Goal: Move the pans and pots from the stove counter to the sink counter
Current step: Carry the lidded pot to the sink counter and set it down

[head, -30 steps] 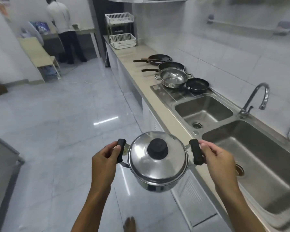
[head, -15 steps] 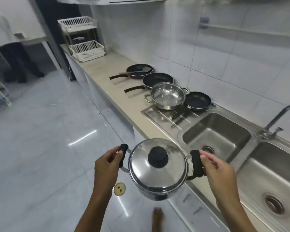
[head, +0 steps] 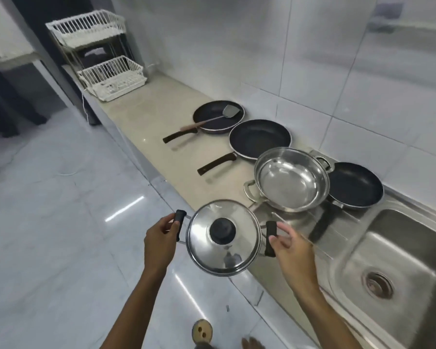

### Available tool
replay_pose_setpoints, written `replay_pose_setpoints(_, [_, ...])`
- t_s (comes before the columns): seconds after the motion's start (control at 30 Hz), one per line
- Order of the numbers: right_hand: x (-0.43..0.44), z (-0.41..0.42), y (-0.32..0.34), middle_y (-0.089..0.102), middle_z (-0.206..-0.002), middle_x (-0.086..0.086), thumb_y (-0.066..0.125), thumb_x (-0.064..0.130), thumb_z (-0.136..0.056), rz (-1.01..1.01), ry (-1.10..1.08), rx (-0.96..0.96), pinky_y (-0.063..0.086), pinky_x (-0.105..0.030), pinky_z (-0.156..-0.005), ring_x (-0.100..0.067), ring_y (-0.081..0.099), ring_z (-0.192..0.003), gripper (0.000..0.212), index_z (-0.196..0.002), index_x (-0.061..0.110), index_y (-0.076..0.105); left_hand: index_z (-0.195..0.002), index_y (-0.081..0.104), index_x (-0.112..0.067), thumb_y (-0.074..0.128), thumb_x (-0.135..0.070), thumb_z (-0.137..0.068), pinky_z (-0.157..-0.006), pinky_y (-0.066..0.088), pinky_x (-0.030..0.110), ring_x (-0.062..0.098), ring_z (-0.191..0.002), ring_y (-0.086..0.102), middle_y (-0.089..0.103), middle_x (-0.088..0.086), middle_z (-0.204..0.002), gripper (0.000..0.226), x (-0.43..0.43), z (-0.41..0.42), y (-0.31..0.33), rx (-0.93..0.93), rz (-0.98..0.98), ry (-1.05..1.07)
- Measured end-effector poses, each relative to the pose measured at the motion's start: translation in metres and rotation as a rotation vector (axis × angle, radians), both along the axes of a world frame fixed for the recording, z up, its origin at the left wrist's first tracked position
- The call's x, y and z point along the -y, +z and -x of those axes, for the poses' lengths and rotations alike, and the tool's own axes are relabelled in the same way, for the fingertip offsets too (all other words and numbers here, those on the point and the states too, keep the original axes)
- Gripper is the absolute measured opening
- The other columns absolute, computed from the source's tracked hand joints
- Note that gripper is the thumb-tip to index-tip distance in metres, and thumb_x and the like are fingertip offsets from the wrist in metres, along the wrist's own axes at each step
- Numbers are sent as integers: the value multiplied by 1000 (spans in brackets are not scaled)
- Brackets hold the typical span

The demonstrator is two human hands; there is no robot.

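Observation:
A lidded steel pot (head: 223,238) with a black knob hangs in the air at the counter's front edge. My left hand (head: 159,239) grips its left black handle and my right hand (head: 288,246) holds its right black handle with the fingers partly spread. Beyond it on the sink counter (head: 146,119) stand an open steel pot (head: 291,178), a black pan (head: 354,183) on the drainboard, a black pan (head: 259,138) with a dark handle, and a far black pan (head: 218,117) holding a spatula (head: 213,119).
A steel sink basin (head: 393,268) with a drain lies at the right. A white two-tier dish rack (head: 106,59) stands at the counter's far end. Tiled wall runs behind the counter. Shiny floor lies to the left, with a small round object (head: 202,329) on it near my foot.
I have walked closer to the pans with the lidded pot, which now reaches the counter edge by the open steel pot. My right fingers have loosened on the handle.

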State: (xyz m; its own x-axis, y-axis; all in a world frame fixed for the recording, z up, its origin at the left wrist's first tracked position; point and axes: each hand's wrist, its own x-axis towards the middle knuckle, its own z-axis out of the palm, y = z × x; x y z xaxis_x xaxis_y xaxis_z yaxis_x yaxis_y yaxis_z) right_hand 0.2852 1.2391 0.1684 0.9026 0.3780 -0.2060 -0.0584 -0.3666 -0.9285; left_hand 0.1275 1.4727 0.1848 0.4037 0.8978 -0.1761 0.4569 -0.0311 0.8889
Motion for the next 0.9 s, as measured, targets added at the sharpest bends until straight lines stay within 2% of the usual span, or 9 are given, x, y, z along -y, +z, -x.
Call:
replay_pose_setpoints(0.07, [-34,-12,-8,77,-99,7,71,13,-92,19,-35,-8,55,-21,-79,9,68,-86,41,-130,27,64,-124,73,-21,63,-24,-99,-79,54,32,26,-94,73,78,8,-104,28,-42,-25,-7,-20,-7,-43])
replay_pose_setpoints(0.17, [-76,-21,-21,78,-108,-2,71,8,-92,38,-111,-36,59,-36,-92,-6,72,-98,45,-132,26,62,-123,74,-19,63,-22,-98,-79,54,31,26,-92,73,78,9,-104,27,-97,-60,-20,-50,-6,-123])
replay_pose_setpoints(0.3, [-124,-27,-33,76,-114,-4,70,8,-92,80,-240,-40,53,-27,-92,-9,69,-104,48,-135,28,62,-126,73,-16,62,-18,-99,-84,57,35,25,-92,73,77,8,-104,29,-161,-103,-44,-72,13,-252])
replay_pose_setpoints(0.37, [-145,-25,-38,76,-115,-6,69,8,-92,101,-317,-53,48,-24,-89,-12,69,-105,49,-135,29,62,-125,73,-18,62,-19,-99,-85,58,36,17,-90,72,77,2,-101,29,-189,-118,-53,-89,26,-326])
replay_pose_setpoints(0.5, [-174,-24,-47,76,-115,-7,70,8,-92,124,-433,-95,46,-22,-84,-14,69,-107,48,-133,33,63,-120,75,-28,63,-24,-98,-82,61,36,2,-72,73,80,-6,-94,26,-226,-143,-66,-95,38,-432])
replay_pose_setpoints(0.6, [-189,-23,-51,76,-114,-11,69,8,-92,151,-502,-108,44,-25,-86,-19,70,-107,48,-132,34,63,-121,75,-30,65,-27,-97,-84,61,36,-5,-73,72,79,-9,-95,26,-244,-156,-71,-96,48,-494])
replay_pose_setpoints(0.7, [-201,-26,-54,77,-114,-11,68,9,-93,175,-560,-106,46,-27,-85,-18,70,-106,46,-131,35,63,-123,74,-29,68,-28,-95,-88,61,38,0,-78,75,79,-8,-100,29,-256,-168,-76,-92,74,-518])
replay_pose_setpoints(0.8, [-207,-29,-53,77,-115,-10,67,9,-94,200,-584,-91,55,-36,-90,-19,71,-107,45,-132,33,63,-124,74,-27,70,-27,-94,-92,60,41,9,-91,74,77,-11,-99,30,-263,-178,-79,-78,102,-535])
replay_pose_setpoints(0.9, [-210,-34,-54,77,-114,-11,67,10,-95,213,-596,-72,54,-38,-91,-24,72,-107,46,-135,31,62,-125,73,-27,70,-31,-94,-89,59,34,9,-93,71,71,-22,-94,31,-266,-183,-82,-74,111,-562])
